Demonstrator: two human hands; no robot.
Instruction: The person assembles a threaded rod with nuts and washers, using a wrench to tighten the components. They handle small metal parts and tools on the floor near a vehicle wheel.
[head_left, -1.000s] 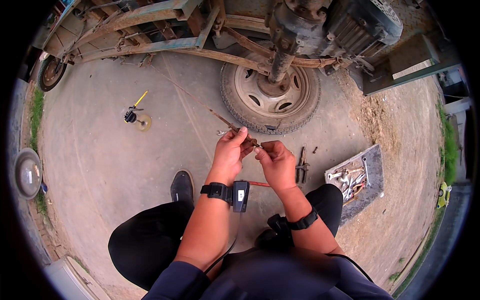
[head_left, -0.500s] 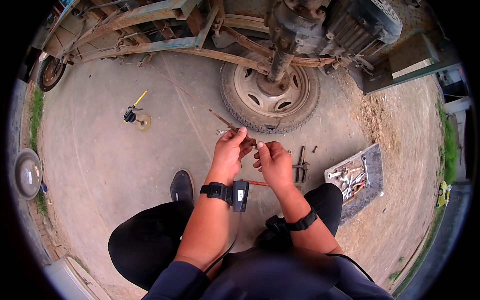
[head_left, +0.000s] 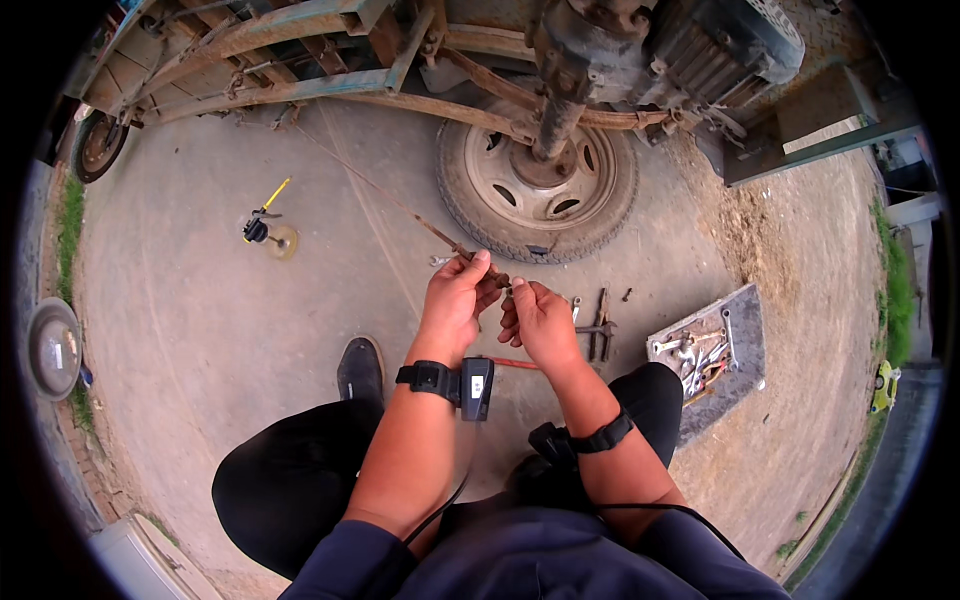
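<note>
A long thin rusty rod (head_left: pixel 412 213) runs from under the vehicle frame down to my hands. My left hand (head_left: pixel 450 308) is closed round its thicker near end, thumb on top. Against the tip of that end, my right hand (head_left: pixel 545 325) is closed in a pinch, thumb and forefinger on the rusty end piece. Whether a small nut or similar part sits between those fingers is hidden. Just beyond the hands stands a wheel (head_left: pixel 500 225) with a worn tyre. Beside my right hand lie a small wrench (head_left: pixel 577 308) and a dark hammer-like tool (head_left: pixel 600 328).
A grey tray of wrenches (head_left: pixel 745 375) stands at the right. An oil can with a yellow spout (head_left: pixel 257 230) is on the concrete at left. Overhead hang the rusty frame (head_left: pixel 300 95) and a motor (head_left: pixel 725 55). Under my wrists lies a red bar (head_left: pixel 512 362).
My right fingers have shifted slightly at the rod's end, and more of the small wrench beside them shows. Both hands remain on the rod; the whole view has moved a little.
</note>
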